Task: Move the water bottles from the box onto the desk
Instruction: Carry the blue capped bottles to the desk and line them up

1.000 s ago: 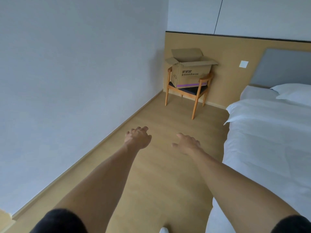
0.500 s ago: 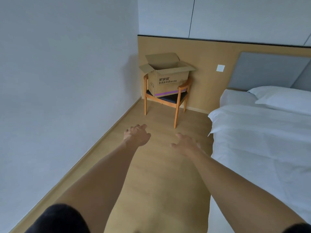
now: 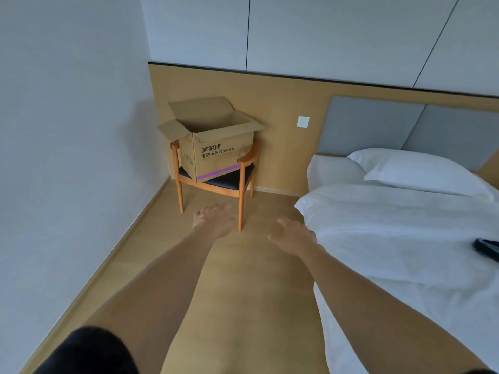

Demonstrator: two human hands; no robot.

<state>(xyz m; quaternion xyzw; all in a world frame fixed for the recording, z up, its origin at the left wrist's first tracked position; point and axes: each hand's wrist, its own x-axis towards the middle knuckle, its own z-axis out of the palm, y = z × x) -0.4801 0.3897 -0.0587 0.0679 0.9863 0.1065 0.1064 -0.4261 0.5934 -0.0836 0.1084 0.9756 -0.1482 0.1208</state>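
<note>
Both arms reach forward over the floor [image 3: 243, 292]; the left hand [image 3: 214, 220] and right hand [image 3: 293, 237] hold nothing, fingers loosely spread. Beyond them, the open box [image 3: 216, 152] sits on the chair [image 3: 241, 184], now nearer than before. Bottles unseen.

chair [image 3: 216, 182]: standing on the floor in the far corner, carrying the open cardboard box [image 3: 213, 149] on its dark seat
bed [image 3: 405, 238]: lying at right, bearing a white pillow [image 3: 421, 171] and a dark object [image 3: 487, 248]
floor [image 3: 243, 292]: running between left wall and bed
</note>
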